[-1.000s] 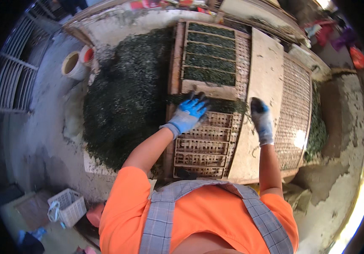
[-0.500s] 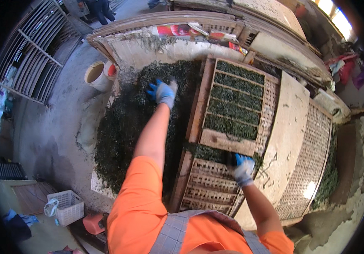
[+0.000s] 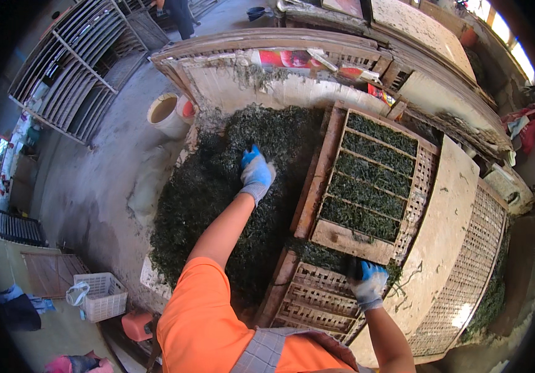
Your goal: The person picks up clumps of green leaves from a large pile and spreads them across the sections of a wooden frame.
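Head view: the left hand (image 3: 257, 173) is placed on the pile of dark green strands (image 3: 208, 193), its fingers pointed away from the body; whether strands are grasped cannot be told. The right hand (image 3: 370, 286) is set near the right end of a narrow strip of strands (image 3: 320, 254); whether anything is held there cannot be told either. This strip is laid crosswise, long axis from left to right, between the filled wooden frame (image 3: 372, 176) and the woven lattice (image 3: 315, 299). From the left fingers, it lies rightward and nearer to the body; the right hand is closer
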The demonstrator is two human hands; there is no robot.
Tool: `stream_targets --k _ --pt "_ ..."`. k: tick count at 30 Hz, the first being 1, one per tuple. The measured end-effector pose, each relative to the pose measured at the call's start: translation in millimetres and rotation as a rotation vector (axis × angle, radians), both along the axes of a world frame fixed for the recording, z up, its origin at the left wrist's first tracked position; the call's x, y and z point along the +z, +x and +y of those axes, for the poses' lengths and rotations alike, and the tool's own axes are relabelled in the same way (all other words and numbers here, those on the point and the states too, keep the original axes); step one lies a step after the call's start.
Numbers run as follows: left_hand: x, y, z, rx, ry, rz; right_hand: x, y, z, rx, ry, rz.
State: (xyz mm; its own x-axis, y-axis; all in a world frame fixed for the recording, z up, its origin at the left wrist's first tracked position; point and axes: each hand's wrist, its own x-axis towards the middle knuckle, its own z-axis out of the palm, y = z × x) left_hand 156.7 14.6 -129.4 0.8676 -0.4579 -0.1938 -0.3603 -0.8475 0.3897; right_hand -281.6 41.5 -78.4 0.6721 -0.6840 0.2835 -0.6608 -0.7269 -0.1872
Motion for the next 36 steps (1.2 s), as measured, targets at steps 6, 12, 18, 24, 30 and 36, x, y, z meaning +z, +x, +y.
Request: stream_targets --k 6,12,18,24,30,36 --pt "11 -33 -17 -0.178 0.17 -0.173 -20 -13 1 -0.058 0.064 0.158" --pt "7 43 24 -0.22 -0.826 0.238 -20 -4 2 -0.079 0.164 0.202" --pt "195 25 42 -0.279 -1.098 0.62 12 3 -2 -0.141 0.287 0.195" --pt "348 -85 75 -0.765 -1.189 0.834 87 29 11 -0.1 0.586 -0.255" --pt "288 -199 62 -1.255 -1.026 -0.085 185 51 19 0.433 1.631 -1.499" --pt "119 -261 62 -1.11 -0.145 -0.245 57 34 -16 -0.076 0.765 -0.93"
